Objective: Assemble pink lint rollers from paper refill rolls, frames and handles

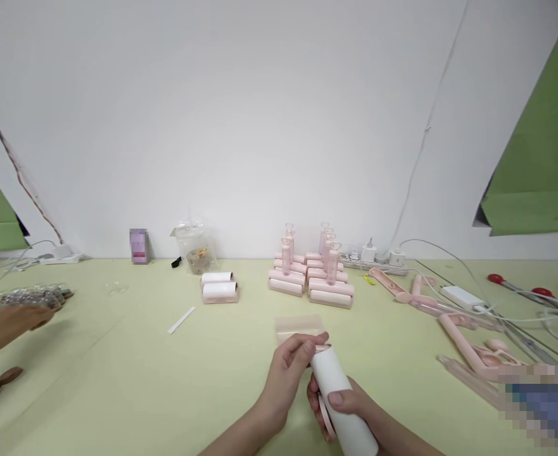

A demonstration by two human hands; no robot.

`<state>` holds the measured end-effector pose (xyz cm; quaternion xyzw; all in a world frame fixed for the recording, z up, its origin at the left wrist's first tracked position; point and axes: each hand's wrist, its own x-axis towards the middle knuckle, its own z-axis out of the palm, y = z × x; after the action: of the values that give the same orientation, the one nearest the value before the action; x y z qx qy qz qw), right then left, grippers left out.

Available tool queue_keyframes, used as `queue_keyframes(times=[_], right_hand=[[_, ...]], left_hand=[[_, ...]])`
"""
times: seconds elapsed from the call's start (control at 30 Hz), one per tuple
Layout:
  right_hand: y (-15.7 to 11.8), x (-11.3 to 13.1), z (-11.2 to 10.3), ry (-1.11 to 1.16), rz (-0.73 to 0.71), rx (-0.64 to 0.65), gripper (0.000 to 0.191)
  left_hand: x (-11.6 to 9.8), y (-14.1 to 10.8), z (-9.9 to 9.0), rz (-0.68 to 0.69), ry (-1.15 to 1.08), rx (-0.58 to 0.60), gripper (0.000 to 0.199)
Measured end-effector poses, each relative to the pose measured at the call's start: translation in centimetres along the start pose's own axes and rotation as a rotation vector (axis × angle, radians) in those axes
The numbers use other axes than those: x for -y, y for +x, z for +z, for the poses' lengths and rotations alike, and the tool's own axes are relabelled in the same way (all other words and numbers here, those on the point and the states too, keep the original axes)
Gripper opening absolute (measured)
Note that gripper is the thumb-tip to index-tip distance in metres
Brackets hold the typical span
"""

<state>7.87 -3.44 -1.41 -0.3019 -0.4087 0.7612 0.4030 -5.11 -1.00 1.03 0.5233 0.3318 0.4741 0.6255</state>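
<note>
Low in the middle, a white lint roller roll (338, 396) lies tilted in my right hand (349, 402), whose thumb presses on its side and whose fingers wrap underneath. A pale pink curved part (326, 415) shows between those fingers and the roll. My left hand (295, 364) is closed at the roll's upper end, thumb and fingers pinched at the pinkish rim there; they partly hide it. Just beyond this hand, a translucent pinkish plastic piece (298, 324) lies on the table. Behind it stand several pink lint rollers (330, 291) in two rows, handles upright.
Two white rolls (220, 291) lie left of the rollers, near a clear plastic bag (196, 250). Pink handle parts (469, 348), cables and a power strip (374, 265) spread rightward. Another person's hand (17, 323) is at far left. A white strip (181, 320) lies left of centre.
</note>
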Motion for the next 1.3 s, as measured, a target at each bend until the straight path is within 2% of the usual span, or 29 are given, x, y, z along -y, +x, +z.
queue_keyframes(times=[0.1, 0.3, 0.37, 0.43, 0.5, 0.57, 0.63, 0.7, 0.87, 1.07, 1.13, 1.3], right_hand=[[-0.1, 0.3, 0.1, -0.026, -0.020, 0.006, 0.032], [-0.1, -0.2, -0.5, -0.023, -0.035, 0.053, 0.035], [0.0, 0.0, -0.6, 0.011, -0.039, 0.046, 0.035], [0.1, 0.7, -0.4, 0.111, -0.032, 0.004, 0.036], [0.3, 1.6, -0.2, 0.250, -0.034, -0.060, 0.039], [0.6, 2.4, -0.3, 0.340, -0.057, -0.129, 0.033], [0.8, 2.8, -0.4, 0.353, -0.073, -0.189, 0.025], [1.0, 2.9, -0.6, 0.340, -0.081, -0.221, 0.023], [1.0, 2.8, -0.9, 0.275, -0.095, -0.227, 0.030], [0.5, 2.7, -0.8, 0.136, -0.151, -0.191, 0.037], [0.3, 2.4, -0.9, 0.042, -0.189, -0.162, 0.048], [0.2, 1.3, -1.6, -0.212, -0.240, -0.056, 0.099]], left_hand=[[0.0, -0.1, -0.1, 0.014, 0.031, 0.000, 0.038], [0.4, -0.3, 0.1, 0.045, -0.069, 0.062, 0.032], [0.2, -0.1, -0.1, 0.071, -0.054, 0.044, 0.031], [-0.3, 0.3, -0.7, 0.146, -0.007, -0.038, 0.029], [-0.8, 0.8, -1.4, 0.251, 0.048, -0.173, 0.027], [-1.0, 1.2, -2.2, 0.355, 0.092, -0.296, 0.025], [-1.0, 1.4, -2.6, 0.435, 0.123, -0.341, 0.022], [-0.7, 1.4, -2.7, 0.471, 0.159, -0.302, 0.019], [0.1, 0.6, -2.3, 0.513, 0.320, -0.074, 0.024], [1.1, 0.2, -2.2, 0.640, 0.450, 0.017, 0.035], [1.4, 0.2, -2.2, 0.644, 0.471, 0.057, 0.038], [1.8, -0.4, -1.9, 0.634, 0.558, 0.172, 0.036]])
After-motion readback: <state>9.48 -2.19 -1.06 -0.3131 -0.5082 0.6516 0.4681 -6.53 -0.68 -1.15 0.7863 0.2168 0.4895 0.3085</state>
